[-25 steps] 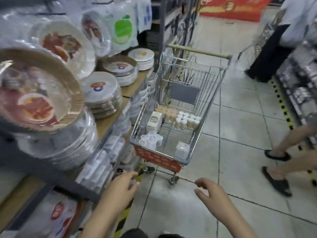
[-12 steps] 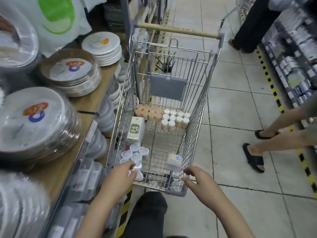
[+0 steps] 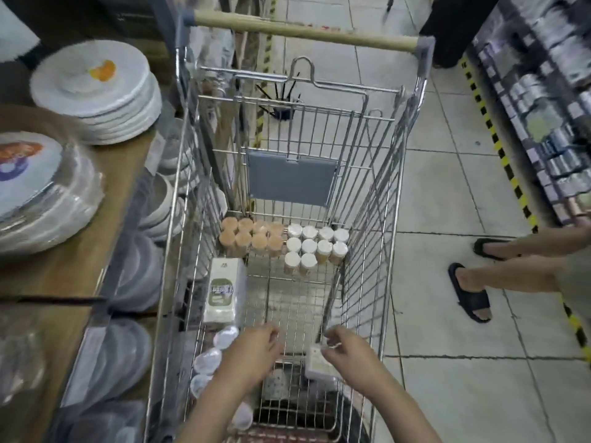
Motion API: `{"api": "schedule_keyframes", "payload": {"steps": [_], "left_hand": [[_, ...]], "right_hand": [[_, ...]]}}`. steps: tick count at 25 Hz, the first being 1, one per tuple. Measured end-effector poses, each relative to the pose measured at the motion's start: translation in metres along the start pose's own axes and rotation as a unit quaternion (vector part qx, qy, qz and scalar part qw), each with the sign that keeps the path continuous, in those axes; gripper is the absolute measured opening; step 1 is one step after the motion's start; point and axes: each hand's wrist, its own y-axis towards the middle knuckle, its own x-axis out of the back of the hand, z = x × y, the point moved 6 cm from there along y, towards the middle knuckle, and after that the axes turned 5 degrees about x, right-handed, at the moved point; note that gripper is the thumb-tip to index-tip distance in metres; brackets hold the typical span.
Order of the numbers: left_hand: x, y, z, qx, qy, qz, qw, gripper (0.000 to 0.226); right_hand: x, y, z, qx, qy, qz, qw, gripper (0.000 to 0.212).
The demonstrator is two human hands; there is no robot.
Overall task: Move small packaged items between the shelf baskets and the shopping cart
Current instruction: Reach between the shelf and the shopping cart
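Hands now inside the near end of the shopping cart — a second ago they hung short of it, over the floor. Left hand grip loosely curled, holding nothing I can make out, just beside the clear lidded cups. Right hand pinches at the top of a small white packet; likely the next item to lift out. Mid-basket left, a white-and-green box. Far end — tan-capped and white-capped bottles, untouched. Shelf of plates at left.

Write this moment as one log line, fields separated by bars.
left hand: inside cart, empty | right hand: over small white box | contact: unclear
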Motion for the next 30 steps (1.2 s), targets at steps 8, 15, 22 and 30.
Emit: {"api": "schedule_keyframes", "payload": {"steps": [8, 15, 22, 30], "left_hand": [[-0.058, 0.132, 0.044, 0.109, -0.125, 0.049, 0.985, 0.01], [-0.062, 0.244, 0.045, 0.094, -0.152, 0.014, 0.984, 0.04], [-0.066, 0.304, 0.034, 0.012, -0.155, -0.044, 0.987, 0.045], [-0.064, 0.295, 0.04, -0.043, -0.187, -0.113, 0.975, 0.039]], "right_hand": [[-0.026, 0.142, -0.055, -0.136, 0.161, -0.016, 0.977, 0.036], [-0.032, 0.236, -0.088, -0.167, 0.196, -0.094, 0.962, 0.056], [-0.024, 0.292, -0.073, -0.028, 0.151, -0.153, 0.976, 0.046], [-0.021, 0.286, -0.08, -0.008, 0.087, -0.167, 0.982, 0.043]]}}
